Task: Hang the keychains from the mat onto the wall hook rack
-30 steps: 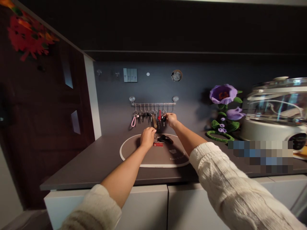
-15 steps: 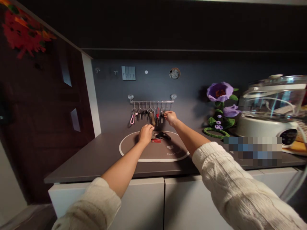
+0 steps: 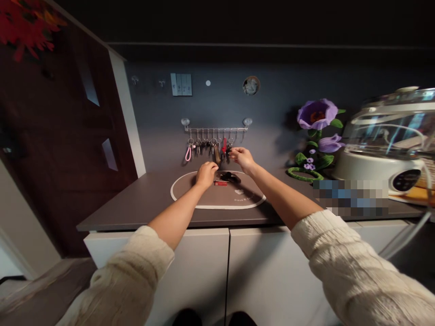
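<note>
My right hand (image 3: 242,159) is raised at the right end of a clear hook rail (image 3: 216,130). Its fingers are slightly apart, with the tips beside a dark bunch of keys (image 3: 229,151) hanging there. Over the mat, my left hand (image 3: 205,175) is closed, thumb and fingers together; whatever it may hold is hidden. Several key bunches hang along the rail, among them one with a pink strap (image 3: 188,153), one with a brown fob (image 3: 216,154) and one with a red strap (image 3: 224,145). Black keys (image 3: 231,177) and a red tag (image 3: 220,184) lie on the mat.
The oval brown mat (image 3: 217,207) rests on a dark counter (image 3: 136,199). To the right stand purple felt flowers (image 3: 317,115) and a white appliance (image 3: 370,170) with a transparent top. White cabinet doors (image 3: 200,267) are below, a dark door (image 3: 74,181) at left.
The camera view has tilted down, so the rail and mat appear higher. My right hand has dropped slightly relative to the rail, its fingers looser beside the keys. My left hand stays over the mat.
</note>
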Action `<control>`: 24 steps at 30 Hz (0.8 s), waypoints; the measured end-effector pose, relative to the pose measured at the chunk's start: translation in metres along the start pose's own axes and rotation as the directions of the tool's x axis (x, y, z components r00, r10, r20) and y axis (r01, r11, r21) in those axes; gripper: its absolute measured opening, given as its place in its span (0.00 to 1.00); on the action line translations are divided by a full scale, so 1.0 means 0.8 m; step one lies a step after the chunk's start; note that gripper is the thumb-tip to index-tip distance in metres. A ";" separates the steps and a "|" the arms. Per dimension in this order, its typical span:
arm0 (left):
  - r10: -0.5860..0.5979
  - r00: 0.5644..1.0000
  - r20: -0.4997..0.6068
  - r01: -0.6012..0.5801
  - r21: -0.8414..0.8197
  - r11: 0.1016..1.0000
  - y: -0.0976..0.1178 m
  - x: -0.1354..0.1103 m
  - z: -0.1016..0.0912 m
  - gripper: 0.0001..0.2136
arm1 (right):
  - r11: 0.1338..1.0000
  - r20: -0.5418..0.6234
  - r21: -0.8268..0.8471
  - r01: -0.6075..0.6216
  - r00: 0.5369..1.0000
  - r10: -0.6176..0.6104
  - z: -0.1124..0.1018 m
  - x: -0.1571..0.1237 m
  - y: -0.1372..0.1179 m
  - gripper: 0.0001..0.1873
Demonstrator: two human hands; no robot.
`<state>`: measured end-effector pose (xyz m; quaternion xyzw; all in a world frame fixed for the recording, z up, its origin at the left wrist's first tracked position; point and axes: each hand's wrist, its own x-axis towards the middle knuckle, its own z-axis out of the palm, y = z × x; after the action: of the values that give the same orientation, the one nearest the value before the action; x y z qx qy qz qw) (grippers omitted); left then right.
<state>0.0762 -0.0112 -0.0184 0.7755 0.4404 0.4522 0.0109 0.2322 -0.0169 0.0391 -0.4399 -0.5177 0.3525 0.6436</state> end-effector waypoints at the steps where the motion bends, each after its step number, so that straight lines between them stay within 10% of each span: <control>1: 0.003 1.000 0.008 -0.003 0.004 1.000 0.001 -0.001 0.000 0.08 | 1.000 0.011 -0.011 0.010 1.000 -0.010 -0.001 -0.004 0.005 0.02; 9: -0.048 0.998 0.051 0.044 0.068 0.997 -0.002 -0.001 0.003 0.08 | 0.920 0.080 -0.355 0.165 0.986 -0.145 -0.012 -0.017 0.060 0.02; 24: -0.131 0.988 0.078 0.118 0.147 0.982 -0.009 0.000 0.009 0.08 | 0.268 0.375 -0.870 0.414 0.908 -0.185 0.003 -0.019 0.078 0.08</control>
<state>0.0766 -0.0037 -0.0255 0.7641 0.5183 0.3841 0.0032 0.2270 -0.0074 -0.0240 -0.5841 -0.7588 -0.0973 0.2711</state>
